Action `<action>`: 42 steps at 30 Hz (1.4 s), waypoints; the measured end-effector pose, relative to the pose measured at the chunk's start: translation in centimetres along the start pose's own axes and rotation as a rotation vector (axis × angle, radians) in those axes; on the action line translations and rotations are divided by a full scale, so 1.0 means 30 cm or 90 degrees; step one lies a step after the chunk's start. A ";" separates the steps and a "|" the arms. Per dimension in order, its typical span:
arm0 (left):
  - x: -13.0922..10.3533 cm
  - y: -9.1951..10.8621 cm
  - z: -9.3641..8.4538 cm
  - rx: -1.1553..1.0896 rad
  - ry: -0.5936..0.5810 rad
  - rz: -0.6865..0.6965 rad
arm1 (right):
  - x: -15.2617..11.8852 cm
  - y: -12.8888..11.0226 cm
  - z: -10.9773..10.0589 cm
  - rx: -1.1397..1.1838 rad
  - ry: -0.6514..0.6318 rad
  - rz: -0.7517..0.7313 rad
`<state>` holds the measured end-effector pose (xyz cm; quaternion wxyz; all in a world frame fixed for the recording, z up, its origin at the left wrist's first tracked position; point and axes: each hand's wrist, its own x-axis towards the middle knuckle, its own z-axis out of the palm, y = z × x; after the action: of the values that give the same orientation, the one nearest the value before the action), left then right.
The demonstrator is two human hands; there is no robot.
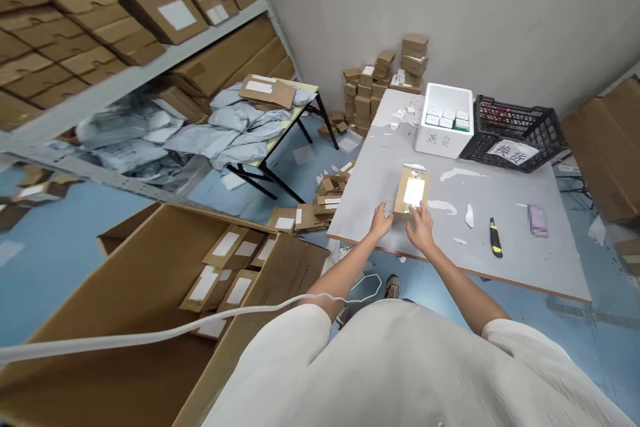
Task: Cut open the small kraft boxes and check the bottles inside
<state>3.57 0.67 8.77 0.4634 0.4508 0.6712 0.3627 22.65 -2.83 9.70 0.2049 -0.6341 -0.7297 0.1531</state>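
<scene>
A small cardboard box (401, 195) with a white label (415, 192) on its top lies near the front edge of the grey table (465, 240). My left hand (381, 223) is beside the box's near left corner, fingers apart and holding nothing. My right hand (421, 227) has its fingers spread at the near right edge of the box, the fingertips seeming to touch it. To the right, a black and yellow utility knife (495, 238) lies on the table. Torn white paper scraps (469, 216) are scattered around the box.
A white foam box (440, 143) with small cartons and a black plastic crate (520, 137) stand at the table's back. On my left is a large open carton (150, 267) holding labelled boxes. A white cable (200, 324) crosses low in front. Grey parcels (240, 120) cover a side table.
</scene>
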 end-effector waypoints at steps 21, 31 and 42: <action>-0.676 -0.681 -1.284 -0.086 0.418 -0.134 | -0.279 -1.224 0.686 0.099 -0.349 -0.406; -0.920 -0.932 -1.580 -0.153 0.573 -0.213 | -0.380 -1.590 0.927 0.095 -0.474 -0.550; -0.803 -1.136 -1.739 -0.249 0.649 -0.371 | -0.167 -1.856 1.323 0.057 -0.604 -0.574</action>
<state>-51.15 -36.85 1.07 0.2383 -0.0746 0.8246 0.5076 -44.39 -14.62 1.58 -0.0693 -0.1205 -0.9281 0.3454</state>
